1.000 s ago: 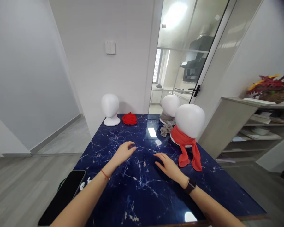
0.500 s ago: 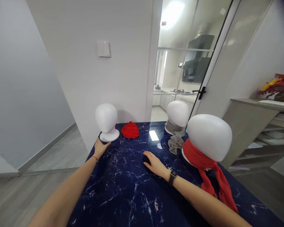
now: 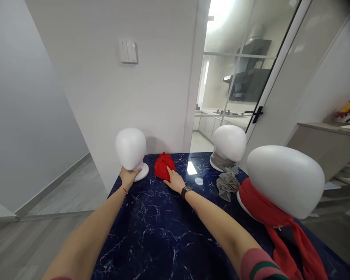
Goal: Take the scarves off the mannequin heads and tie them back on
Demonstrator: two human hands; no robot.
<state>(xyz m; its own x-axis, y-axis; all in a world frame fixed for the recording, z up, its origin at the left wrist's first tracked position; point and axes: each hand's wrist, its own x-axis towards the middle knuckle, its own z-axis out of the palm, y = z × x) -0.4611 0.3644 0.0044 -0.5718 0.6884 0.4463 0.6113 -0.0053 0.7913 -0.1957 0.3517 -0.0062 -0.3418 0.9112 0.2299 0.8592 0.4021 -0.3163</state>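
Observation:
At the far left of the table stands a white mannequin head (image 3: 130,147) with a round base. My left hand (image 3: 128,178) is closed around its neck, thumb on the near side and the other fingers partly hidden. A bunched red scarf (image 3: 162,166) lies just right of that head. On its near right edge rests my right hand (image 3: 175,181), fingers spread and open, with a watch at the wrist. I cannot see the fingers gripping the cloth.
The blue marbled table (image 3: 151,225) stands against a wall. A second mannequin head (image 3: 230,142) wears a grey scarf (image 3: 227,184), its bunched end on the table. Nearer right, a larger-looking head (image 3: 284,179) wears a red scarf (image 3: 262,204) with hanging ends. A glass door (image 3: 236,85) is behind.
My right hand has moved forward and left from the middle of the table onto the bunched red scarf. My left hand has gone from the base up to the head's neck.

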